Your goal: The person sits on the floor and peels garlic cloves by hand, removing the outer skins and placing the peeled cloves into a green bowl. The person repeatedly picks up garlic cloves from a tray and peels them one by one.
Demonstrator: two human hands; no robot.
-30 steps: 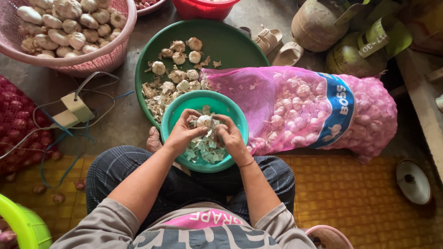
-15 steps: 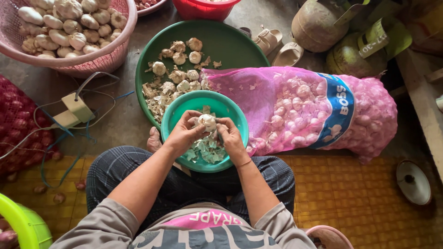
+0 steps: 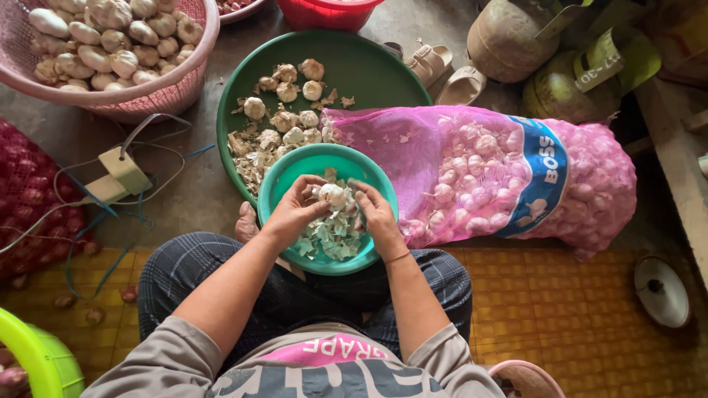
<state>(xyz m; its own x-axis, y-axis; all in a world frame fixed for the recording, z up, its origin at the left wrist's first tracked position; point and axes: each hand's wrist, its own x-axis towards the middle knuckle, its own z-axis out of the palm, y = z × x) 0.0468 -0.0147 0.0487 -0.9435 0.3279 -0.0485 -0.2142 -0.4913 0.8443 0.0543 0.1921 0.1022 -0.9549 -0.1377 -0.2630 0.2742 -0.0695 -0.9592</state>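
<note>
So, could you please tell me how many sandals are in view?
2: both sandals lie beyond the big green bowl, one beside the other, near the round jugs; more may be hidden.

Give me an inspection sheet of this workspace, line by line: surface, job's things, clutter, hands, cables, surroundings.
Surface: grey floor beyond, yellow patterned mat under the seated person.
Job's things: garlic bulb held over teal bowl of papery skins.
Clutter: green tray with bulbs and skins; pink mesh sack of garlic.
Hands: left hand and right hand both grip the bulb.
Cables: power strip with loose wires.
Surroundings: pink basket of garlic, sandals.
</note>
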